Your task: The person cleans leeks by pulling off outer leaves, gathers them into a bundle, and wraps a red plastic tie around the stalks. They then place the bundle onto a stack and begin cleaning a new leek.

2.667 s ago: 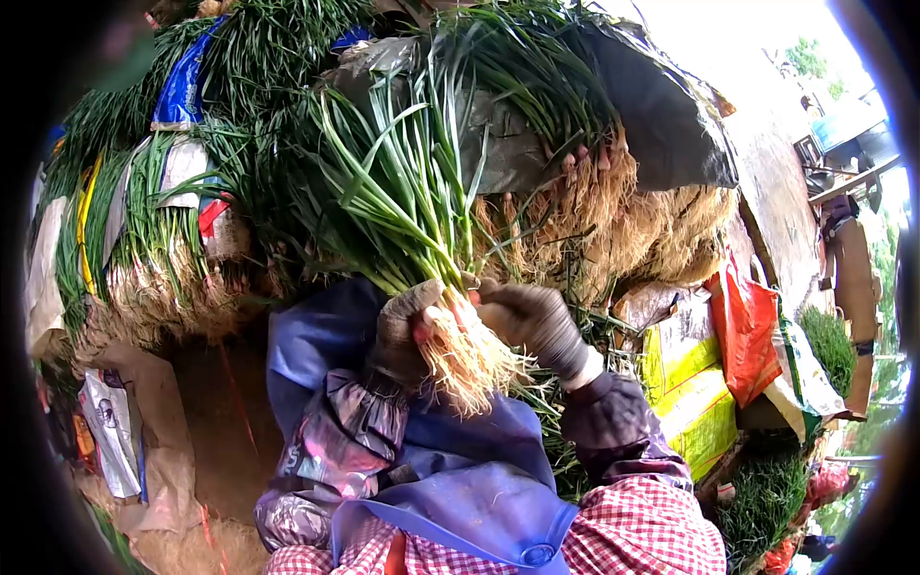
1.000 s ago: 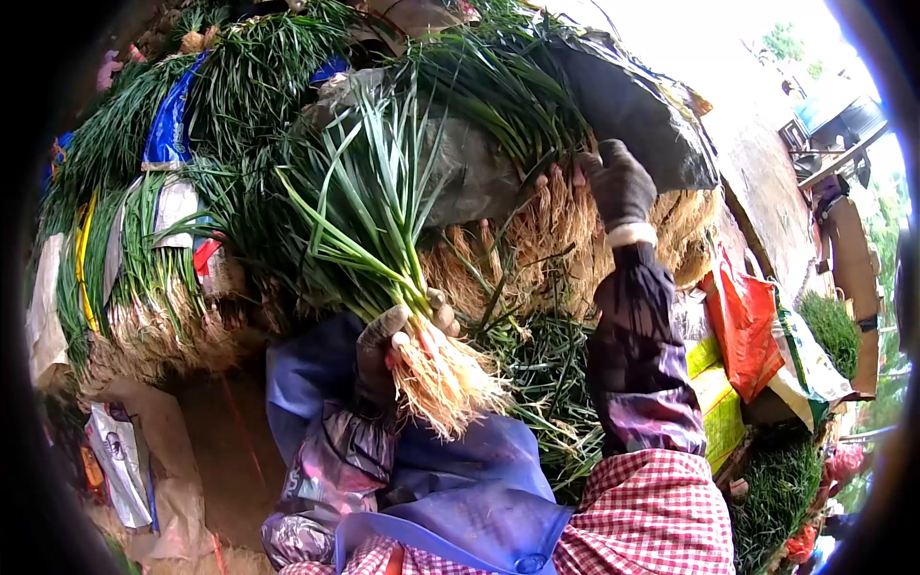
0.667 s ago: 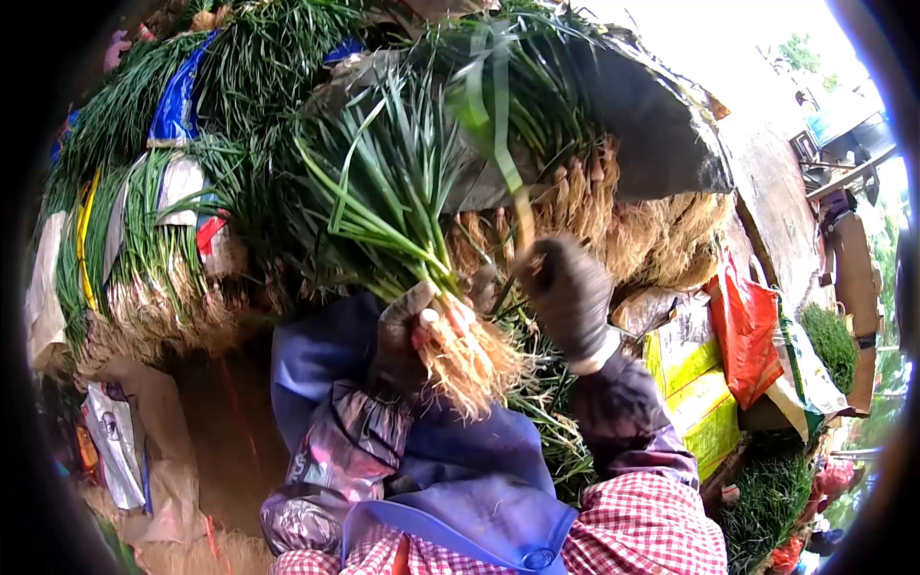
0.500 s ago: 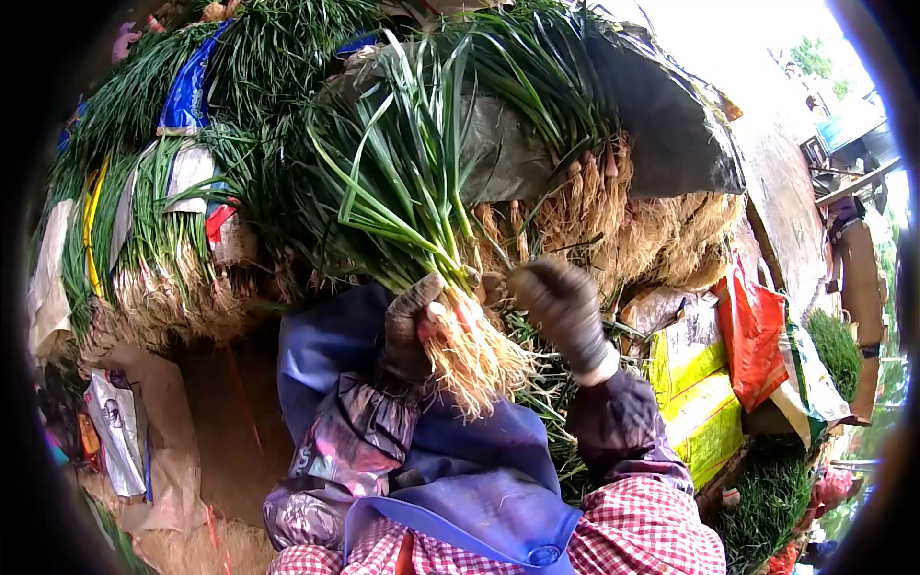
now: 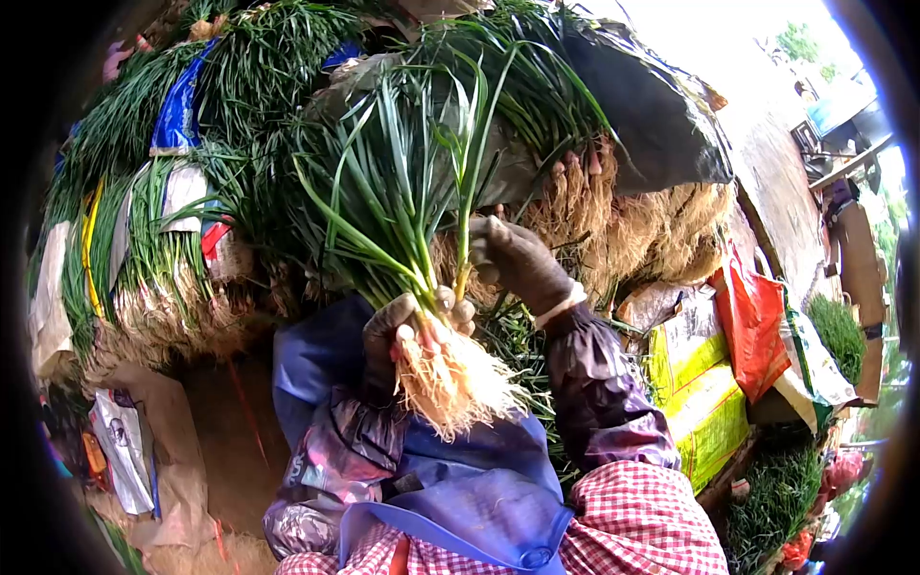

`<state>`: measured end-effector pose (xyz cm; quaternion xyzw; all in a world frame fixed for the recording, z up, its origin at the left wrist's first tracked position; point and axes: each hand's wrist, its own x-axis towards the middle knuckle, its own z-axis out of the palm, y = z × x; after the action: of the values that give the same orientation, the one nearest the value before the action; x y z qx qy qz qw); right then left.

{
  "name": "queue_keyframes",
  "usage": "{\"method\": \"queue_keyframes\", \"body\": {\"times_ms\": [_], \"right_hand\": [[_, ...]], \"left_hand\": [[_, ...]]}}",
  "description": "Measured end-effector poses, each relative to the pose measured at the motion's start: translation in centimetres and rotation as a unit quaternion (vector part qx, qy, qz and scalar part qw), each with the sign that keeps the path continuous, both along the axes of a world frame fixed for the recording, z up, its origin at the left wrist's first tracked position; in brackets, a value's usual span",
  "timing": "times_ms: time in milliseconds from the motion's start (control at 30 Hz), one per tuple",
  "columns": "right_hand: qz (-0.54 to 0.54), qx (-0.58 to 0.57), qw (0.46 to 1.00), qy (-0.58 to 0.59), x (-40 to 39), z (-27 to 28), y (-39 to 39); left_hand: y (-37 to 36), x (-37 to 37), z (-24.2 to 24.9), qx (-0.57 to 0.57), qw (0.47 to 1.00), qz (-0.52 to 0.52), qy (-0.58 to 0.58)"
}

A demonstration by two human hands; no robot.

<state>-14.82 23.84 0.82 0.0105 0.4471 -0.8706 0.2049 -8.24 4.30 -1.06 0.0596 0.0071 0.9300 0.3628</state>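
My left hand [image 5: 385, 331], in a dirty glove, is closed around a bunch of green garlic [image 5: 414, 216] just above its pinkish bulbs. The pale roots [image 5: 455, 388] hang below over my lap, and the long flat leaves fan upward. My right hand [image 5: 517, 261], also gloved, is beside the bunch with its fingers bent in at one stalk [image 5: 464, 235] on the right side. These fingers appear to pinch that stalk, though their tips are partly hidden. A blue apron [image 5: 479, 494] covers my lap beneath the roots.
Ahead lies a large pile of green garlic [image 5: 585, 206], roots facing me, partly under a dark sheet [image 5: 661, 125]. More bundles [image 5: 163, 278] are stacked at left. A yellow sack [image 5: 704, 402] and a red bag [image 5: 749, 321] lie at right, near more greens [image 5: 771, 498].
My right hand has moved up and left, from a blurred position right of the bulbs to a stalk higher on the bunch. My left hand with the bunch has shifted slightly left and down.
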Motion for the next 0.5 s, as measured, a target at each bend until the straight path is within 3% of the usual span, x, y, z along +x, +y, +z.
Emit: {"method": "queue_keyframes", "body": {"times_ms": [100,133,200,233,267,333,467,500], "right_hand": [[0.08,-0.115,0.989,0.049,-1.7,1.0,-2.2],[0.044,-0.078,0.995,0.042,-1.6,1.5,-2.7],[-0.023,0.159,0.983,0.088,-1.6,1.5,-3.2],[-0.058,0.227,0.967,0.098,-1.3,1.5,-3.7],[-0.173,0.5,0.785,0.322,-1.5,0.4,-4.3],[-0.242,0.663,0.541,0.458,-1.0,-0.8,-3.2],[-0.299,0.511,0.758,0.274,-0.2,-2.5,-2.3],[-0.314,0.594,0.657,0.342,0.2,-2.3,-1.4]], "left_hand": [[-0.3,0.5,0.6,-0.102,0.993,0.06,0.0],[-0.2,0.3,-0.2,-0.112,0.99,0.089,-0.005],[-0.9,-0.1,0.9,-0.207,0.974,0.081,0.036],[0.1,0.3,1.4,-0.165,0.98,0.103,0.033],[0.2,0.1,0.8,-0.196,0.973,0.122,-0.022],[0.4,0.1,0.3,-0.249,0.958,0.132,-0.061],[0.9,0.1,0.4,-0.21,0.968,0.132,-0.024],[0.5,-0.1,-0.2,-0.223,0.968,0.112,-0.021]]}}
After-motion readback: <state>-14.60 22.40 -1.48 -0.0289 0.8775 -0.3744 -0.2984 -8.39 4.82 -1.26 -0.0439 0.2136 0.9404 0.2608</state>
